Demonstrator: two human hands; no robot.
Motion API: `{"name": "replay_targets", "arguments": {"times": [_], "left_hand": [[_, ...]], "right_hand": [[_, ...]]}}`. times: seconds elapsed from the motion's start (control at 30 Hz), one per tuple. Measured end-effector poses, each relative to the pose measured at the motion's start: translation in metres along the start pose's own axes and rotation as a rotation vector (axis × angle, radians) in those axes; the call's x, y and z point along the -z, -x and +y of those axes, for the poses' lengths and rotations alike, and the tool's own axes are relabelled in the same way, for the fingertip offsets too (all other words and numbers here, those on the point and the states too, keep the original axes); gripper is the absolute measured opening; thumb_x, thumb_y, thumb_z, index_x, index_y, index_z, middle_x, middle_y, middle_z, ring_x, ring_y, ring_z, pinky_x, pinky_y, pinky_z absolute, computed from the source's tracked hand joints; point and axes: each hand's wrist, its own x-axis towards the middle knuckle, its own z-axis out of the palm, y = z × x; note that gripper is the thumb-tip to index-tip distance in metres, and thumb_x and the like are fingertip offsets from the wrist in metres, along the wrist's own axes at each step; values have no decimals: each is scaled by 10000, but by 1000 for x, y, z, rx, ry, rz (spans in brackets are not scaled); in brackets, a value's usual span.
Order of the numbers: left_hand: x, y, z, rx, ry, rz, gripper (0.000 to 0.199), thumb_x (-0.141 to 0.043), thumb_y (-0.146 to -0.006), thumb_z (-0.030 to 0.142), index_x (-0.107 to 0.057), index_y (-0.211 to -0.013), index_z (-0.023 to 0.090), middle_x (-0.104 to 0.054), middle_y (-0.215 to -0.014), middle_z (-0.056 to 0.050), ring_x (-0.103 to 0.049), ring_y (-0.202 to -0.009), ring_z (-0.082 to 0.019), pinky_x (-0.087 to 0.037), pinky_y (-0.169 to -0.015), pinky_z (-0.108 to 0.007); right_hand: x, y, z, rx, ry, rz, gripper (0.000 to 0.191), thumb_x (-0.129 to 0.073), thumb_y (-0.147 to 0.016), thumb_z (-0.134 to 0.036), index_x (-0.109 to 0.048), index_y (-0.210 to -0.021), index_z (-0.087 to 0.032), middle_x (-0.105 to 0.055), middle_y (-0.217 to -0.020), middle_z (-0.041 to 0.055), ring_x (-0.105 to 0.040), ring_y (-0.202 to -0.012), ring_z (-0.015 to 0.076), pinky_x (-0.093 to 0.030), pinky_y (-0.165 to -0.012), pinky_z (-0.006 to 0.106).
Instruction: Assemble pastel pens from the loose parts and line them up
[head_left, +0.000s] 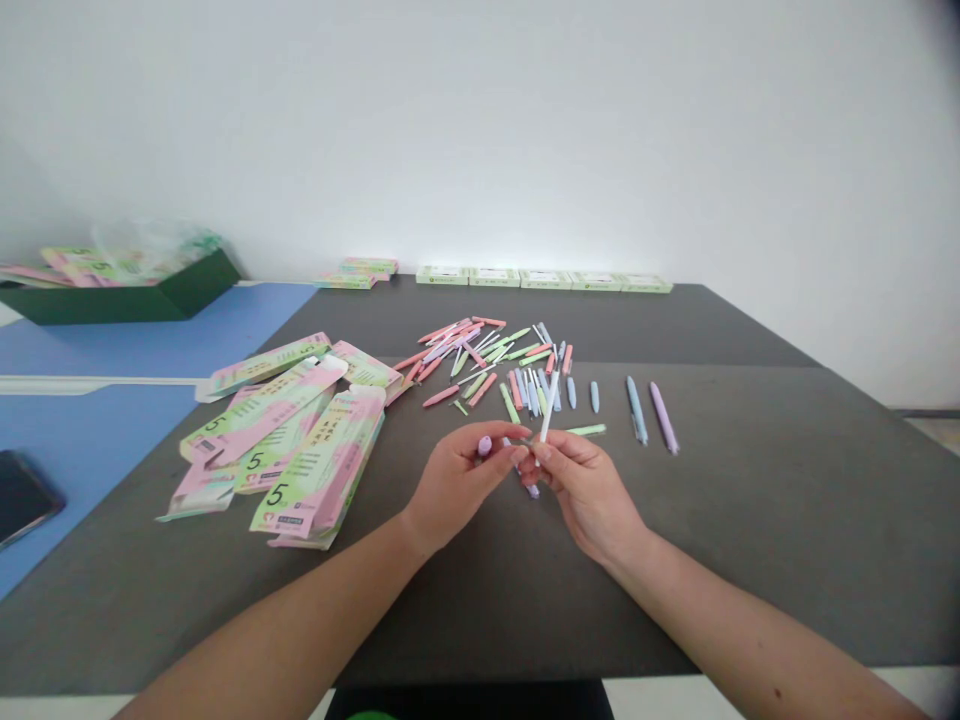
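- Your right hand (589, 490) pinches a white refill (550, 405); your left hand (459, 482) clasps a purple pen part (485, 445) in its fingers.
- Fitting seems underway; next calls for steady alignment.

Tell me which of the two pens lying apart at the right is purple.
The outer one: the purple pen, farthest right on the dark tabletop. Its neighbour to the left is a blue pen.

Packets (311, 460) lie left of pen parts (514, 390) on the table (787, 500).
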Motion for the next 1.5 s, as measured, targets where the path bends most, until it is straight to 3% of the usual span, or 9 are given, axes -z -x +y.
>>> {"name": "replay_targets", "arguments": {"times": [0.2, 0.33, 0.5, 0.6, 0.7, 1.27, 1.37, 1.5], "left_hand": [[-3, 1, 5, -25, -44, 38, 85, -659, -734, 259, -714, -746, 195, -648, -668, -18, -532, -610, -131, -397, -593, -240], [1, -7, 0, 100, 240, 84, 140, -654, -748, 305, -672, -791, 173, -533, -537, 29, -443, -516, -85, -344, -530, -217], [10, -18, -2, 185, 614, 109, 174, -681, -728, 293, -632, -813, 149, -418, -526, 71, -380, -490, -45, -374, -548, -193], [14, -20, 1, 195, 704, 97, 172, -688, -725, 275, -612, -798, 138, -388, -555, 77, -359, -484, -29, -390, -542, -176], [17, -21, 3, 204, 745, 106, 161, -685, -731, 260, -590, -771, 136, -382, -560, 78, -362, -486, -23, -402, -543, -163], [20, -23, 1, 189, 740, 139, 171, -689, -727, 272, -591, -769, 138, -390, -567, 78, -374, -491, -22, -397, -537, -160], [22, -24, -1, 142, 632, 142, 170, -663, -751, 295, -610, -803, 143, -425, -563, 68, -387, -505, -35, -385, -549, -178], [24, -23, -3, 33, 318, 162, 172, -645, -764, 317, -635, -811, 152, -492, -552, 44, -429, -541, -67, -360, -569, -211]], "right_hand": [[-2, 1, 2, 24, 55, 0, 173, -638, -777, -338, -673, -780, -168, -653, -689, 24, -589, -631, 130, -487, -627, 263], [4, 0, -3, 77, 262, 55, 208, -599, -802, -361, -676, -830, -170, -650, -697, 26, -582, -615, 133, -477, -600, 262], [14, 2, -16, 347, 735, 129, 181, -534, -854, -300, -685, -896, -208, -636, -719, 13, -581, -662, 141, -455, -623, 259], [17, 4, -21, 508, 914, 128, 176, -517, -867, -239, -678, -932, -211, -663, -798, 24, -602, -750, 153, -452, -690, 273], [17, 4, -22, 581, 996, 111, 176, -514, -869, -212, -677, -935, -204, -677, -822, 33, -615, -769, 160, -455, -701, 280], [16, 3, -19, 603, 1048, 35, 183, -505, -877, -222, -683, -910, -201, -675, -774, 29, -613, -710, 153, -460, -663, 276], [17, 3, -20, 593, 1047, 33, 184, -502, -877, -221, -681, -913, -200, -676, -784, 31, -613, -721, 153, -460, -669, 276], [19, 2, -19, 589, 1042, 28, 192, -497, -877, -226, -684, -912, -203, -680, -805, 36, -620, -742, 159, -461, -679, 275]]}}
